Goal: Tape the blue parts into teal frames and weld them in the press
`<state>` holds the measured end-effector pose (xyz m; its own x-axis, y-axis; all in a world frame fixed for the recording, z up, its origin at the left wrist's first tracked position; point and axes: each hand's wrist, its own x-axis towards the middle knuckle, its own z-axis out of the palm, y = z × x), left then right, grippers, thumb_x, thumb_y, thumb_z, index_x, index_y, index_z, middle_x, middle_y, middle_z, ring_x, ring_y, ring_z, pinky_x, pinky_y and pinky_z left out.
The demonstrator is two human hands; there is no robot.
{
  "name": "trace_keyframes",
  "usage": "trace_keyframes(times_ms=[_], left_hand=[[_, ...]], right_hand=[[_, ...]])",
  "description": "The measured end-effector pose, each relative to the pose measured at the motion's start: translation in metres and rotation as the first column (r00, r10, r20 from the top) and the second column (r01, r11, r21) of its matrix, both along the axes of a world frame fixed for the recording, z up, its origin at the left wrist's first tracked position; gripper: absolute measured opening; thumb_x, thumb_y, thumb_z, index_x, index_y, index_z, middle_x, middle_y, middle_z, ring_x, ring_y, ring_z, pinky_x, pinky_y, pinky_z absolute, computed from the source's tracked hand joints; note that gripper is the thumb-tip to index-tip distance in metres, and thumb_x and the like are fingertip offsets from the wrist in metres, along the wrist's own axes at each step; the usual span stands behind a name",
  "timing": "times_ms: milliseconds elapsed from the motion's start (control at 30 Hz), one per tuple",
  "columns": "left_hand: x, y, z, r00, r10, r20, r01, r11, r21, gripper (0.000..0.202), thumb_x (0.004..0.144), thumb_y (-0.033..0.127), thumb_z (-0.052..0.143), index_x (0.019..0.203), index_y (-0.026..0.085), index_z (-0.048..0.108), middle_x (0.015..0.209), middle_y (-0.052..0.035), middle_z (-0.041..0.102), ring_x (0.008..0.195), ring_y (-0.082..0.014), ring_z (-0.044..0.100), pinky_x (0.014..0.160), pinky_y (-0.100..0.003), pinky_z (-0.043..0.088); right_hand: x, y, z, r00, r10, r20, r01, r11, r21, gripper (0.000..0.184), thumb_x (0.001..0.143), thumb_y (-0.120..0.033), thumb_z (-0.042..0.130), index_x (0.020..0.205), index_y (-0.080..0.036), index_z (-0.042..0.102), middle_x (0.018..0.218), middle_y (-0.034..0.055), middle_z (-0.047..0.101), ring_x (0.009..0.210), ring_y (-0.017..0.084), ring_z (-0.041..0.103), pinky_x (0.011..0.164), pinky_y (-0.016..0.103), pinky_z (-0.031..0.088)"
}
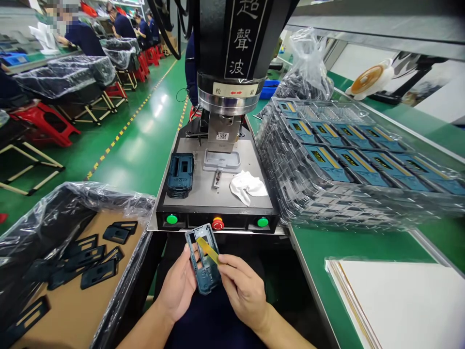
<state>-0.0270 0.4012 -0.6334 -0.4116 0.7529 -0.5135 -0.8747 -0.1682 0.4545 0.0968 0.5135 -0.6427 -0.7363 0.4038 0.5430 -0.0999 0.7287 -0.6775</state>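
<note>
Left hand [178,289] grips dark-blue rectangular plastic housing [209,278] at its 8 o'clock; right hand [245,289], 4 o'clock, pinches flat yellow strip [207,249].

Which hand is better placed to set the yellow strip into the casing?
Probably the right hand: it pinches one end of the strip, whose free end lies across the casing in this view. The left hand is occupied, holding the casing from its left side.
</note>
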Motion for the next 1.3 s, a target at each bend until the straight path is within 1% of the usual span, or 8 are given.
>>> trace_keyframes(times_ms=[133,367,667,900,1033,1133,1233,1300], left_hand=[[0.002,-0.001,-0.002,1.0,-0.007,0.012,0.007,1.0,-0.016,0.044,0.093,0.043,0.047,0.127,0.016,0.054,0.13,-0.0106,0.058,0.126,-0.0269,0.047,0.107,-0.042,0.039],[0.009,0.001,0.002,0.998,0.008,0.058,-0.009,1.0,0.012,0.042,0.094,0.041,0.046,0.124,0.015,0.058,0.127,-0.0078,0.061,0.129,-0.0228,0.045,0.112,-0.036,0.033],[0.015,-0.001,0.003,0.995,-0.003,0.096,-0.001,0.999,0.035,0.042,0.094,0.041,0.044,0.122,0.014,0.06,0.124,-0.0067,0.063,0.13,-0.0209,0.043,0.115,-0.035,0.026],[0.014,-0.003,0.002,0.989,-0.027,0.144,0.011,0.994,0.112,0.043,0.095,0.041,0.041,0.124,0.013,0.058,0.126,-0.0072,0.061,0.13,-0.0216,0.043,0.116,-0.036,0.026],[0.013,-0.002,0.002,0.985,-0.014,0.174,-0.007,0.993,0.12,0.041,0.095,0.04,0.043,0.123,0.015,0.058,0.127,-0.0063,0.061,0.131,-0.0209,0.041,0.115,-0.035,0.026],[0.012,-0.001,0.003,0.986,0.008,0.169,-0.032,0.99,0.139,0.044,0.094,0.042,0.044,0.128,0.016,0.054,0.129,-0.0071,0.059,0.132,-0.0217,0.04,0.115,-0.036,0.027],[0.012,-0.001,0.005,0.985,0.049,0.168,-0.073,0.988,0.137,0.048,0.093,0.045,0.045,0.134,0.019,0.048,0.131,-0.0087,0.057,0.132,-0.024,0.041,0.114,-0.041,0.027],[0.011,0.0,0.006,0.981,0.082,0.174,-0.103,0.989,0.111,0.05,0.092,0.046,0.047,0.135,0.021,0.046,0.132,-0.0093,0.056,0.132,-0.0248,0.04,0.115,-0.043,0.025]], right_hand=[[0.001,-0.001,-0.002,0.994,-0.106,-0.004,0.105,0.989,-0.108,0.026,0.083,-0.001,0.057,0.099,-0.02,0.065,0.101,0.0068,0.067,0.092,0.015,0.067,0.082,0.026,0.059],[0.0,-0.007,0.001,0.995,0.041,-0.095,-0.027,0.989,0.143,0.033,0.08,0.003,0.058,0.108,-0.014,0.062,0.105,0.0131,0.065,0.1,0.018,0.064,0.084,0.029,0.059],[-0.006,-0.009,0.003,0.987,0.161,0.018,-0.161,0.968,0.191,0.024,0.084,-0.001,0.053,0.104,-0.01,0.062,0.101,0.0128,0.065,0.099,0.018,0.062,0.086,0.029,0.057],[-0.012,-0.008,0.012,0.979,0.139,0.149,-0.178,0.941,0.289,0.023,0.085,-0.009,0.054,0.104,-0.019,0.064,0.099,0.005,0.07,0.1,0.018,0.063,0.092,0.036,0.055],[-0.009,-0.006,0.018,0.966,0.156,0.207,-0.211,0.936,0.281,0.027,0.083,-0.01,0.055,0.107,-0.019,0.063,0.104,0.0057,0.069,0.106,0.021,0.06,0.094,0.039,0.053],[-0.004,-0.005,0.019,0.974,0.083,0.211,-0.134,0.96,0.244,0.038,0.081,-0.019,0.059,0.119,-0.018,0.057,0.117,0.0119,0.063,0.113,0.026,0.056,0.096,0.045,0.05],[0.0,-0.006,0.017,0.95,-0.054,0.306,-0.017,0.975,0.223,0.069,0.073,-0.04,0.07,0.132,-0.013,0.047,0.13,0.0206,0.052,0.118,0.035,0.052,0.094,0.052,0.05],[0.0,-0.005,0.017,0.913,-0.087,0.398,0.003,0.978,0.208,0.083,0.066,-0.044,0.074,0.135,-0.011,0.044,0.132,0.0234,0.05,0.117,0.038,0.052,0.092,0.052,0.052]])
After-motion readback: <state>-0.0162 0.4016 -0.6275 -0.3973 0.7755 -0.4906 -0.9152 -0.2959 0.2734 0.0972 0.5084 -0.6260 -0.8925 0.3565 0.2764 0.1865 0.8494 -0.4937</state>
